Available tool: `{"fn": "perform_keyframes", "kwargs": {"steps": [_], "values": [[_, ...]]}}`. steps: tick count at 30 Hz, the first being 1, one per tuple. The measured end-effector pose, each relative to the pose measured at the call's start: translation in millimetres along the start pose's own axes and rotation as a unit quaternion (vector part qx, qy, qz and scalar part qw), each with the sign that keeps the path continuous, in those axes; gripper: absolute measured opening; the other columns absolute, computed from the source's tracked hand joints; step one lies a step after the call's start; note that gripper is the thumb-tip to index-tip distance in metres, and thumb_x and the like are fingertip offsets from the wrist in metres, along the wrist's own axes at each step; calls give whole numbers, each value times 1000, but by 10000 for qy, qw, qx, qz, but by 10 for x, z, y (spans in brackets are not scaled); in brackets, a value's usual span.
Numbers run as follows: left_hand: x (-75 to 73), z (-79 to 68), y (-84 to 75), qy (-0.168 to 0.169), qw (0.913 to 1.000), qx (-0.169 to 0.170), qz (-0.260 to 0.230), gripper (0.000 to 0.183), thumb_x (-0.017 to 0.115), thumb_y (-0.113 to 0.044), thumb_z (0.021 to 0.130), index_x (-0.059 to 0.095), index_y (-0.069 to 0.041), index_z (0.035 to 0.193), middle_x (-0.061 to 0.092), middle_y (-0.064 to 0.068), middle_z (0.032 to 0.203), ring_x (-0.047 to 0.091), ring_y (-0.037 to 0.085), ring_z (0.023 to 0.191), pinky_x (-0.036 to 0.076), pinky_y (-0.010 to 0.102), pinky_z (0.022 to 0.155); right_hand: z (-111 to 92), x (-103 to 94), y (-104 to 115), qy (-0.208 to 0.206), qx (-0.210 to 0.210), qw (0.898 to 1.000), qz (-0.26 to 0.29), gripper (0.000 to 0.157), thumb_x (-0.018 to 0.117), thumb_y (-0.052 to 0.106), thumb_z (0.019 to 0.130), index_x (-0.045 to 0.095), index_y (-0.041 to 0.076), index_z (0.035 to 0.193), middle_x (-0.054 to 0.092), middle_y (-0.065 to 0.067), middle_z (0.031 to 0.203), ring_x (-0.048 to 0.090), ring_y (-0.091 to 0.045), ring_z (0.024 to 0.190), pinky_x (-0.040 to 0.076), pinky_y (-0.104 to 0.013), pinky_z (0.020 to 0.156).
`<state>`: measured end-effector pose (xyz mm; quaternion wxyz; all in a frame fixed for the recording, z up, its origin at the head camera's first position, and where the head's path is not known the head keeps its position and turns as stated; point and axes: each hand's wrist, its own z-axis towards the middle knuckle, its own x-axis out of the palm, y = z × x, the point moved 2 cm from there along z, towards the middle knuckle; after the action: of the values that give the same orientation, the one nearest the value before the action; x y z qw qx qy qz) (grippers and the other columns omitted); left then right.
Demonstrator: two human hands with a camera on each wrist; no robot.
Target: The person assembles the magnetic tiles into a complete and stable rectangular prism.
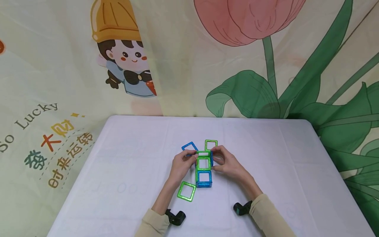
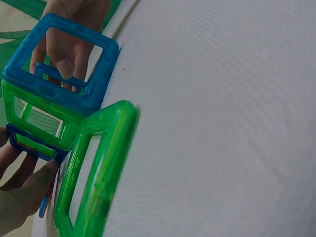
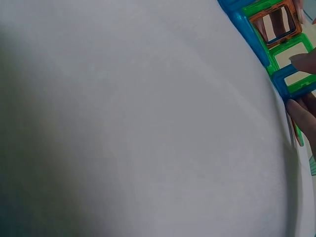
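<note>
A small structure of green and blue square-frame magnetic tiles [image 1: 204, 171] stands mid-table, with a blue tile at its near end. My left hand [image 1: 185, 164] holds the structure's far left corner, fingers curled at its edge. In the left wrist view, the left fingers [image 2: 37, 185] lie along a blue-edged tile [image 2: 34, 144]. On the opposite side my right hand [image 1: 229, 162] pinches a blue magnetic tile [image 1: 212, 159] against the structure. The right wrist view shows thumb and finger at this blue tile [image 3: 280, 83], with an orange tile [image 3: 276, 23] beyond.
Loose on the white table [image 1: 133, 164] lie a green tile [image 1: 186, 191] near the left forearm, a blue tile [image 1: 189, 145] behind the left hand and another green tile [image 1: 211, 141] behind the structure. A printed cloth [image 1: 177, 65] hangs behind the table.
</note>
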<state>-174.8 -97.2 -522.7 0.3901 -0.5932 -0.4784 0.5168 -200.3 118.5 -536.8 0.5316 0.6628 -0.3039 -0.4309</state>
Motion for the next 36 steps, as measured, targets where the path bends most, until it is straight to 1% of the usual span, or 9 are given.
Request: {"fn": "perform_keyframes", "kwargs": {"steps": [5, 8, 11, 15, 19, 23, 29, 31, 36], "values": [[4, 12, 11, -1, 10000, 10, -52, 28, 70, -25, 98, 73, -12, 123, 70, 7, 127, 69, 18, 105, 57, 30, 84, -5, -52, 11, 237, 138, 9996, -70, 80, 73, -7, 83, 35, 9, 153, 42, -14, 157, 43, -35, 147, 42, -41, 116], [6, 10, 6, -1, 10000, -16, -74, 28, 70, -25, 98, 73, -13, 123, 70, 6, 127, 69, 17, 105, 57, 30, 86, -24, -101, 31, 282, 175, 9993, -194, 79, 71, -5, 87, 34, 9, 156, 41, -13, 158, 43, -35, 147, 41, -45, 116], [7, 3, -4, 11, 10000, -1, -91, 29, 69, -25, 98, 72, -11, 124, 70, 7, 127, 69, 18, 106, 58, 32, 87, -45, -150, 43, 169, 162, 9993, -284, 74, 71, -1, 89, 37, 9, 155, 43, -14, 158, 45, -36, 146, 41, -46, 116], [11, 1, -8, 22, 10000, 14, -93, 30, 69, -25, 98, 72, -10, 124, 70, 8, 128, 69, 19, 107, 58, 33, 87, -49, -193, 31, -95, 113, 9991, -389, 68, 73, 2, 90, 44, 8, 151, 47, -15, 155, 49, -36, 143, 42, -45, 115], [14, 3, -8, 20, 10000, -22, -59, 30, 69, -26, 99, 71, -12, 125, 70, 7, 127, 69, 18, 106, 58, 32, 88, -22, -210, 30, -312, -38, 9965, -780, 61, 74, 4, 90, 50, 9, 146, 52, -14, 150, 52, -34, 139, 44, -42, 114], [13, 4, -4, 25, 10000, -58, -56, 30, 69, -26, 98, 71, -12, 125, 69, 6, 128, 69, 18, 105, 58, 32, 88, 17, -224, 54, -499, -213, 9900, -1304, 56, 74, 4, 91, 53, 8, 143, 56, -13, 146, 55, -32, 136, 46, -42, 112], [7, 10, 10, 41, 9999, -63, -99, 30, 69, -26, 98, 71, -13, 125, 69, 6, 129, 69, 17, 107, 58, 33, 89, 57, -220, 87, -534, -575, 9805, -1802, 50, 72, 3, 92, 57, 5, 140, 60, -14, 141, 59, -33, 131, 48, -46, 110], [5, 12, 16, 56, 9999, -67, -102, 30, 69, -26, 98, 71, -13, 125, 70, 6, 128, 69, 17, 106, 58, 33, 89, 70, -214, 89, -549, -634, 9766, -1982, 48, 71, 2, 92, 58, 6, 139, 61, -13, 139, 60, -31, 129, 49, -46, 109], [3, 13, 14, 78, 9999, -92, -79, 30, 69, -27, 99, 71, -13, 126, 70, 6, 128, 69, 17, 106, 58, 34, 90, 108, -203, 93, -631, -734, 9613, -2579, 46, 71, 4, 92, 61, 8, 137, 61, -11, 139, 60, -29, 128, 49, -45, 110]]}}
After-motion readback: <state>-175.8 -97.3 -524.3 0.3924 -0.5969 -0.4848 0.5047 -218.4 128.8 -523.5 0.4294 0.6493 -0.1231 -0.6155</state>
